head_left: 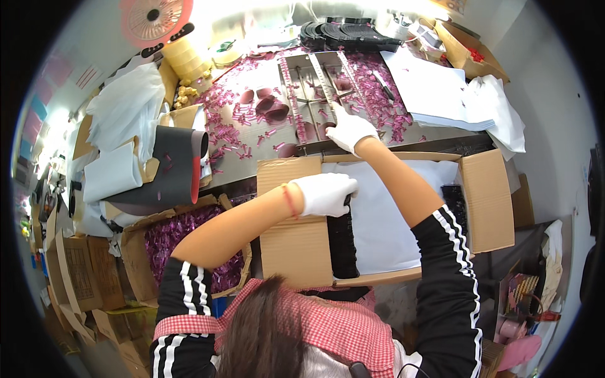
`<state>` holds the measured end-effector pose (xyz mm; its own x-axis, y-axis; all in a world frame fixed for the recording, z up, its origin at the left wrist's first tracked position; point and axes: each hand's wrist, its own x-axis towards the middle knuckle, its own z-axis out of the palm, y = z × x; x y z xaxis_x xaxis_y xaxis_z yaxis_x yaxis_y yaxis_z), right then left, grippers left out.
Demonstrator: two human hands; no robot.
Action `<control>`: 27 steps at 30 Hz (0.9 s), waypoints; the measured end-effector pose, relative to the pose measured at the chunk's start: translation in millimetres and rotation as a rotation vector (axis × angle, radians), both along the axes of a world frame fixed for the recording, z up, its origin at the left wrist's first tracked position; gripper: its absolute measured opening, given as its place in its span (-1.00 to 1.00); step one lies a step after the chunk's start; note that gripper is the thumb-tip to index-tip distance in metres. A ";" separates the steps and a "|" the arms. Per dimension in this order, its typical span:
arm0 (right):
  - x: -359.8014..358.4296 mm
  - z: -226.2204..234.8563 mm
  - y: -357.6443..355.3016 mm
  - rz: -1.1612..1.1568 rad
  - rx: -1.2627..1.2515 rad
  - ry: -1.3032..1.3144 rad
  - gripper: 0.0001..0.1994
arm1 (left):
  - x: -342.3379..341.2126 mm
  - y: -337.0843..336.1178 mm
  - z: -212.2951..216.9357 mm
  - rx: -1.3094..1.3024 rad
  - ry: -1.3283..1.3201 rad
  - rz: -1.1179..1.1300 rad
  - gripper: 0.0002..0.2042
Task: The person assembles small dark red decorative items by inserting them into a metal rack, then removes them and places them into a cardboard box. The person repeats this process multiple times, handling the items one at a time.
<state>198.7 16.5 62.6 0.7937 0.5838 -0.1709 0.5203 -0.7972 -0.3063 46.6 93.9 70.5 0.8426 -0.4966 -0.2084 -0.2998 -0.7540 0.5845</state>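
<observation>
My left hand (324, 194), in a white glove, is over the left side of an open cardboard box (296, 242). Its fingers are curled together, and a small dark bit shows at their tips; I cannot tell what it is. Inside the box lies a white sheet (387, 220) with black bristly-looking strips (342, 246) along its sides. My right hand (351, 133), also gloved in white, reaches to a metal frame (302, 149) on the table. Its fingers come together at the lower end of a pale strip (320, 77) in the frame; whatever they pinch is too small to make out.
Shiny pink tube-like pieces (391, 104) are scattered over the metal table, with dark pink curved pieces (276, 112) among them. White sheets (435, 91) lie at the right. At the left are a dark rolled sheet (170, 167) and a carton of purple pieces (167, 242). Black trays (350, 36) stand behind.
</observation>
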 end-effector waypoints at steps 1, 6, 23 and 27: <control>1.6 -4.1 1.3 0.004 0.040 -0.008 -0.32 | 12.6 -4.6 -9.5 0.073 0.082 -0.054 -0.67; 6.4 -14.8 -6.6 -0.036 0.249 -0.130 -0.48 | 48.0 -15.6 -35.5 0.147 0.252 -0.154 -0.53; -44.4 146.1 -81.1 -0.297 1.451 0.710 -0.53 | -2.5 54.5 50.7 -0.214 -1.013 0.669 -0.05; -65.4 153.8 -96.3 0.015 1.426 1.174 -0.58 | -22.7 82.6 111.2 0.344 -1.462 0.617 0.10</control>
